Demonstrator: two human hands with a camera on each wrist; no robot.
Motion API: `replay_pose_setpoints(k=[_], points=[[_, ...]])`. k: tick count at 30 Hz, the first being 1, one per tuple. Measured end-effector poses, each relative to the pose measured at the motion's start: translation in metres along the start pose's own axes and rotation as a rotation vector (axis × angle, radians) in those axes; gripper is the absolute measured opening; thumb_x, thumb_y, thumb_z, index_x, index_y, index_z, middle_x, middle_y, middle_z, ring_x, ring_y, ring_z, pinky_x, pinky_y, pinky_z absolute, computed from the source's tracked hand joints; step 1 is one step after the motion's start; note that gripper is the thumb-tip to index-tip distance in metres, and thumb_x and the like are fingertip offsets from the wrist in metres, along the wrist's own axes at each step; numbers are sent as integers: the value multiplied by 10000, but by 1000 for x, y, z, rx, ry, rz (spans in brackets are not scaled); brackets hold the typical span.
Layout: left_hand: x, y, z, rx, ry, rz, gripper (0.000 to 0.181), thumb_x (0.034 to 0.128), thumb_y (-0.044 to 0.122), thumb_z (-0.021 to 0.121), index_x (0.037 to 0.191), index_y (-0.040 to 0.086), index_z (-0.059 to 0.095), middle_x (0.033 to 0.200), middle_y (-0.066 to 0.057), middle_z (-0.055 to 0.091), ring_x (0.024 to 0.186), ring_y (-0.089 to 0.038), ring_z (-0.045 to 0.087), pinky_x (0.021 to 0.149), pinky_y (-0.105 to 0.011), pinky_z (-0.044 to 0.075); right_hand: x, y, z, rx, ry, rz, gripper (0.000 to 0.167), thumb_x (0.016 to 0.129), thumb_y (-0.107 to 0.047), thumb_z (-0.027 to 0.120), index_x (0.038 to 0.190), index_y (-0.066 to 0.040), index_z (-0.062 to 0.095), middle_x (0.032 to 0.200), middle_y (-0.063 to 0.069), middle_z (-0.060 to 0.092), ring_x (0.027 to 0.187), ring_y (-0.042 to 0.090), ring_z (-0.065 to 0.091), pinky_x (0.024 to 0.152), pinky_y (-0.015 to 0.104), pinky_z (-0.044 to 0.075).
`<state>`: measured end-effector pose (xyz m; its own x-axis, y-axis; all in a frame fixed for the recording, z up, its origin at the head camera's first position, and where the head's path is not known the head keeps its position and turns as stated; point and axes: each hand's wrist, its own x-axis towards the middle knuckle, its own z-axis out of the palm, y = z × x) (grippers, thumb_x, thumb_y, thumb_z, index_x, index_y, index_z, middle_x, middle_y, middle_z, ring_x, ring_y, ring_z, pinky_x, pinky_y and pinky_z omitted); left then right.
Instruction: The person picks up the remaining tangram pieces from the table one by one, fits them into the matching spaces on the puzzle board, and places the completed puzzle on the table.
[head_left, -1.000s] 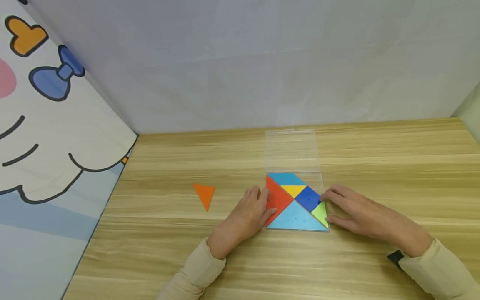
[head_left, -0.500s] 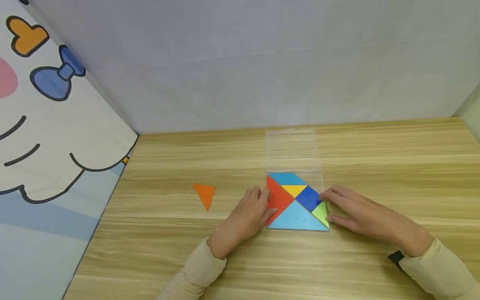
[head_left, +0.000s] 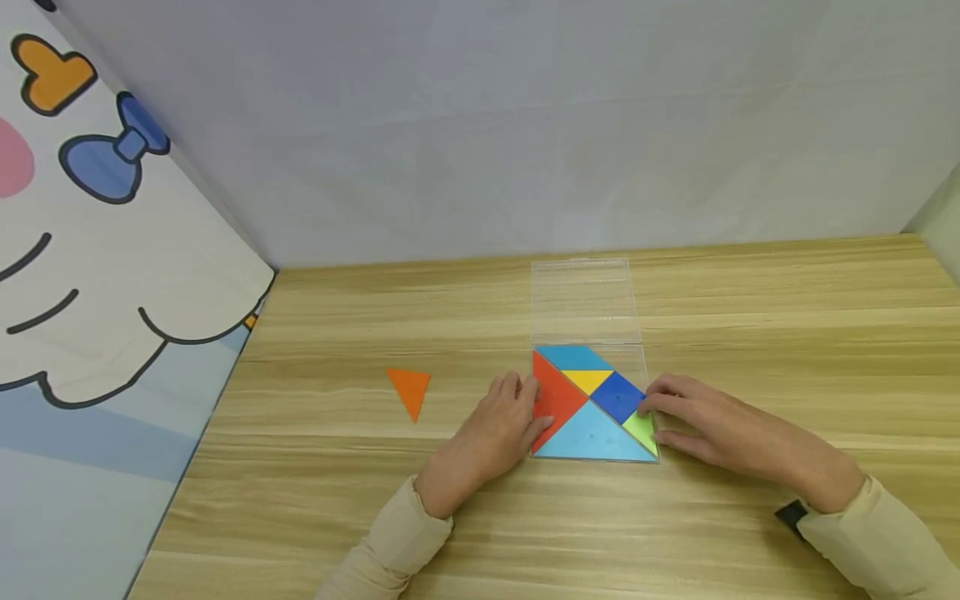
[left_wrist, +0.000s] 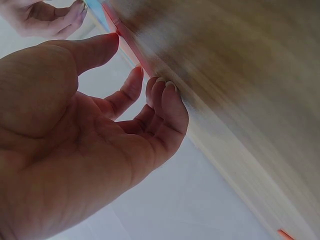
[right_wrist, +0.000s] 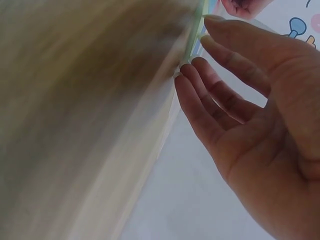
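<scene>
A clear plastic tangram case lies unfolded, its lower half filled with flat pieces. Along its left side is a large red triangle, which my left hand touches with thumb and index finger, the other fingers loosely bent at the case's edge. A light blue triangle fills the bottom. My right hand rests fingertips on the small green triangle beside the dark blue square, with the thumb at the case's right edge. A yellow triangle and a blue parallelogram lie above.
An orange triangle lies apart on the wooden table, left of my left hand. The case's transparent lid half lies flat behind the pieces. A small black object sits by the right sleeve. Pale walls stand behind.
The right fingers have shifted slightly over the green triangle, and the dark blue square's right corner shows more fully. The left hand and the orange triangle stay put.
</scene>
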<state>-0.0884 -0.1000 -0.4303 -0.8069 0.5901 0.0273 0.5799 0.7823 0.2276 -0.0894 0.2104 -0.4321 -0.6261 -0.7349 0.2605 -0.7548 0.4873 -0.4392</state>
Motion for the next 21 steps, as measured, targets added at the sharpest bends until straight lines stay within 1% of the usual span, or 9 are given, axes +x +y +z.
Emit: replay_pose_setpoints(k=[5,9,14,17,19,21], points=[[0,-1,-1,9,-8,-4,346,1010,257,678,1121,-20,502,869,-79,420,804,-190,424,701,-260,421,0,2,1,3,15,-11,340,855,-21,805,1155,-137,693,1150,-78,580,1009,77,565,858,218,498],[1,-1,-1,20,2,18,340,1001,248,692,1103,-20,508,851,-66,406,786,-179,424,690,-248,415,-1,4,1,-6,34,-23,327,844,-11,807,1125,-126,684,1140,-75,585,1006,78,572,865,205,484],[2,-5,-1,12,43,62,324,988,232,714,1066,-22,529,823,-56,415,737,-171,421,648,-242,405,-2,4,0,-6,24,25,275,889,-30,775,1117,-139,668,1134,-100,580,995,45,563,849,244,517],[0,-9,-1,-5,78,83,308,980,218,725,1058,-24,551,825,-64,453,720,-173,433,635,-249,416,-2,5,-1,5,10,53,251,915,-46,759,1122,-148,661,1126,-115,573,985,31,556,838,262,530],[-2,-12,-2,-24,102,87,290,976,205,730,1047,-21,563,837,-71,481,721,-177,448,632,-255,432,-2,5,-1,7,1,60,245,921,-55,758,1125,-149,659,1123,-114,572,985,35,555,834,269,532],[-4,-15,-3,-47,123,78,273,975,197,730,1042,-17,575,864,-76,515,738,-182,474,649,-267,462,-2,6,-2,4,-4,67,244,924,-63,758,1127,-152,656,1121,-112,571,983,39,552,832,271,529]])
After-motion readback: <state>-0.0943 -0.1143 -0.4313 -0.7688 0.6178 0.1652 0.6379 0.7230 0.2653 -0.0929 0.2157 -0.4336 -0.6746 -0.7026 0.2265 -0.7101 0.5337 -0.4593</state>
